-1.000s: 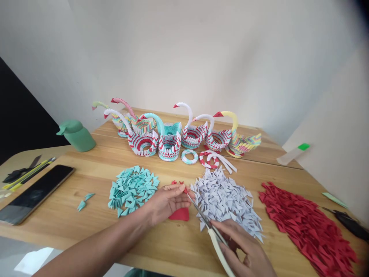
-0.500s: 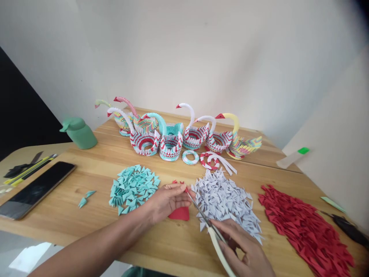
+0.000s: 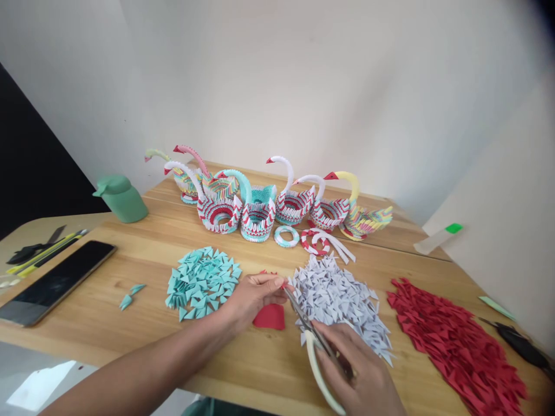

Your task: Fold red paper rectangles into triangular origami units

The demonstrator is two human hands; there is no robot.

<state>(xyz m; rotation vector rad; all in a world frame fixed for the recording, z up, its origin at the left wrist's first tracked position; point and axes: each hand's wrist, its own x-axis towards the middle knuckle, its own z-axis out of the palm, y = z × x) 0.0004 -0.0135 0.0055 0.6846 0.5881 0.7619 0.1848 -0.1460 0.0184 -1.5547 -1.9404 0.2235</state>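
Note:
Between thumb and fingers, my left hand (image 3: 262, 289) pinches a small red paper piece (image 3: 285, 284) above the middle of the table. My right hand (image 3: 355, 364) grips a pair of scissors (image 3: 318, 352) with cream handles. The blade tips meet the red piece at my left fingertips; whether they cut into it is too small to tell. On the wood just under my left hand lies a red paper sheet (image 3: 269, 317), with small red bits (image 3: 269, 272) behind the fingers. White folded paper triangles (image 3: 342, 306) are heaped right beside the scissors.
Turquoise triangles (image 3: 202, 280) lie left and red triangles (image 3: 455, 341) right. Several paper swans (image 3: 295, 208) stand behind, with paper rings (image 3: 287, 237) before them. A phone (image 3: 56, 283), a green container (image 3: 124, 202), a green-capped tube (image 3: 437, 239) and a black-handled tool (image 3: 520, 346) lie around the edges.
The scissors and my right hand have shifted slightly left, and the handles have spread wider. My left hand stays nearly in place, pinching the red piece. The view has shifted a little.

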